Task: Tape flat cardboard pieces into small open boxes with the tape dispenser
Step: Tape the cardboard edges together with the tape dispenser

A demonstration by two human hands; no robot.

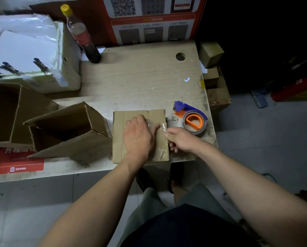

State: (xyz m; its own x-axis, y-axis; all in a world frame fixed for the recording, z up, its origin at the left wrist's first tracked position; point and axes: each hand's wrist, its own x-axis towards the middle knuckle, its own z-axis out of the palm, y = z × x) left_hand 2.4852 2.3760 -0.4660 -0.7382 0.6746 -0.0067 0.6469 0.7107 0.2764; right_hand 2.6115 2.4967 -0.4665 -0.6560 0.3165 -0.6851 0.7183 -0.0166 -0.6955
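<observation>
- Cardboard (119, 136), folded flat, lies at the table's (140, 77) near edge, between an open box (67, 129) on its left and the dispenser (192, 118) just beside its right edge.
- Much of its middle is hidden under the left hand (138, 134), which lies palm down on it; the fingers look bent at the knuckles, though their tips cannot be made out.
- Clear tape (162, 128) glints across the right part of the cardboard and toward the dispenser's roll; where the strip ends is hard to tell.
- Right hand (180, 139) sits at the cardboard's right edge, thumb on top by the tape, fingers curled under the edge, so it seems to pinch that edge; the underside contact is hidden.
- Dispenser rests on the table untouched, blue handle pointing away, orange hub facing up.
- Far left, a bigger box (4, 113) is cut off by the frame.
- A dark bottle (83, 36) stands at the table's back.
</observation>
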